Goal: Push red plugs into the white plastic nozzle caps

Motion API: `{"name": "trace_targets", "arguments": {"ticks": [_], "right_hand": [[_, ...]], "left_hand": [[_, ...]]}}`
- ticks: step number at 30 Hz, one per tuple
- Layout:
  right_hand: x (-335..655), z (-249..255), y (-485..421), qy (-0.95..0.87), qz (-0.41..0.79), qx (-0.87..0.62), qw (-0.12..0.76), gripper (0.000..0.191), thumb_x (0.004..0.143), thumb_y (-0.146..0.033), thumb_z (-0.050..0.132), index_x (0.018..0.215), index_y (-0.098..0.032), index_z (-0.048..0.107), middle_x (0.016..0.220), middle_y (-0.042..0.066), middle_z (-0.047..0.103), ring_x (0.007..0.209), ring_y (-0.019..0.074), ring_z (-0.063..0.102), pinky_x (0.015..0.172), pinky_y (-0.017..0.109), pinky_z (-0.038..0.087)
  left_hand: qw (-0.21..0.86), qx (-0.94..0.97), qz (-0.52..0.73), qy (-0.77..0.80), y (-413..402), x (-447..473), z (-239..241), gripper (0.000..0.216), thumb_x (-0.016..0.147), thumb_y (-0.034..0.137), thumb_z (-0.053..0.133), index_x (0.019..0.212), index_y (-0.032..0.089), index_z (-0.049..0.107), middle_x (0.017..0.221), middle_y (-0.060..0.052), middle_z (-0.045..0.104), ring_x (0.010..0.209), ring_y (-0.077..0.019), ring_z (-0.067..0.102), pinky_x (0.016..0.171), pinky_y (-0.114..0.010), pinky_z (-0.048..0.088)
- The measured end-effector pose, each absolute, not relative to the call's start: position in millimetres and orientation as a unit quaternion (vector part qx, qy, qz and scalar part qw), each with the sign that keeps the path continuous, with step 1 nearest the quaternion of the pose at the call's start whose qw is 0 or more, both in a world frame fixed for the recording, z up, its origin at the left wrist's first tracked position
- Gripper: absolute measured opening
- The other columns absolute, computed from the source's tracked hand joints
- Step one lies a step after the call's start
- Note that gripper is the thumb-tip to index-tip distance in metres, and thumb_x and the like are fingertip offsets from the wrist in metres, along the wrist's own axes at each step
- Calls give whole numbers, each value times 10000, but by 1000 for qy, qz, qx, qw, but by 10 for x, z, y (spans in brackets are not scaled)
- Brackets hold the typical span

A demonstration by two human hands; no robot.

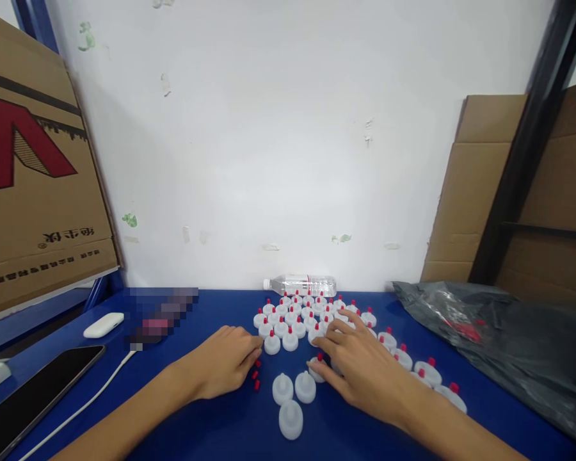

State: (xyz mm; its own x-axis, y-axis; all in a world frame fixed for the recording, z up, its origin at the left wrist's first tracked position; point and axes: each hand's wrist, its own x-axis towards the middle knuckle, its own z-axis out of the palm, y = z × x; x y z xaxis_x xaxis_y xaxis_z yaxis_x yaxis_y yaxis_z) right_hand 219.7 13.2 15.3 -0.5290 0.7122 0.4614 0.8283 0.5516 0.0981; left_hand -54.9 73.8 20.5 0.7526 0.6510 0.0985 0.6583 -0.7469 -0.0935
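White caps point(281, 330), translucent, mostly red-tipped, three bare, right hand point(360, 366) spread, left hand point(226, 360) curled, grip unclear

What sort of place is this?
Probably a workshop or packing area, going by the blue tabletop with a cluster of red-tipped white caps, the large printed carton and the dark plastic bag.

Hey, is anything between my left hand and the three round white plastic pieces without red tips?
Yes: small loose red plastic caps lie on the blue tabletop between your left hand and the nearest white piece.
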Motion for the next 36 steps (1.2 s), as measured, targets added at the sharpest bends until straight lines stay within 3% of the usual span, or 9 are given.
{"name": "trace_targets", "arguments": {"ticks": [5,9,15,23,27,30,32,36], "right_hand": [[2243,197,99,-872,-121,-443,170,192,954,-392,608,905,-238,711,840,26,718,962,242,633,1086,510,300],[2232,181,85,-880,-112,-426,178,154,934,-376,640,992,-241,688,876,21,713,979,236,628,1098,492,295],[2212,110,124,-883,-104,-427,167,128,936,-348,646,914,-222,637,892,18,694,939,220,628,1016,438,379],[2177,151,129,-872,-189,-410,187,83,946,-253,602,1017,-210,602,856,15,661,854,211,620,1034,454,372],[2126,231,53,-867,-182,-395,243,154,968,-275,552,1103,-225,607,944,38,651,952,228,601,1038,453,369],[2084,251,-5,-883,-176,-350,260,179,984,-300,522,1125,-230,608,932,34,636,930,220,593,1003,434,394],[2053,236,-34,-890,-190,-319,266,191,987,-315,518,1123,-220,613,906,34,628,893,216,590,978,428,412],[1994,167,-64,-890,-199,-287,294,165,971,-292,540,1079,-195,618,948,44,653,921,209,604,1011,422,402]], "left_hand": [[56,-934,-31,-351,732,-546,208,325,1049,285,339,810,219,549,780,-38,688,697,-224,650,598,-325,328],[53,-935,-36,-349,730,-525,217,351,1059,304,317,812,217,550,769,-41,686,685,-221,649,597,-324,331],[57,-929,-33,-363,718,-508,241,381,1070,324,282,834,215,561,777,-47,686,696,-221,649,605,-319,338],[89,-922,-99,-363,573,-420,359,307,1055,268,266,872,210,506,831,-39,650,694,-206,617,607,-314,337],[82,-937,-144,-307,423,-369,380,163,1017,320,375,1074,223,494,982,-49,656,811,-221,645,664,-316,399],[119,-944,-156,-266,356,-327,339,283,987,401,480,1211,234,434,1041,-56,650,815,-233,654,643,-318,414],[160,-944,-152,-246,347,-300,297,252,1023,420,434,1180,223,443,993,-51,651,756,-222,650,596,-316,403],[219,-945,-148,-194,361,-268,251,229,1080,298,282,979,212,467,840,-25,622,660,-184,625,546,-311,374]]}}
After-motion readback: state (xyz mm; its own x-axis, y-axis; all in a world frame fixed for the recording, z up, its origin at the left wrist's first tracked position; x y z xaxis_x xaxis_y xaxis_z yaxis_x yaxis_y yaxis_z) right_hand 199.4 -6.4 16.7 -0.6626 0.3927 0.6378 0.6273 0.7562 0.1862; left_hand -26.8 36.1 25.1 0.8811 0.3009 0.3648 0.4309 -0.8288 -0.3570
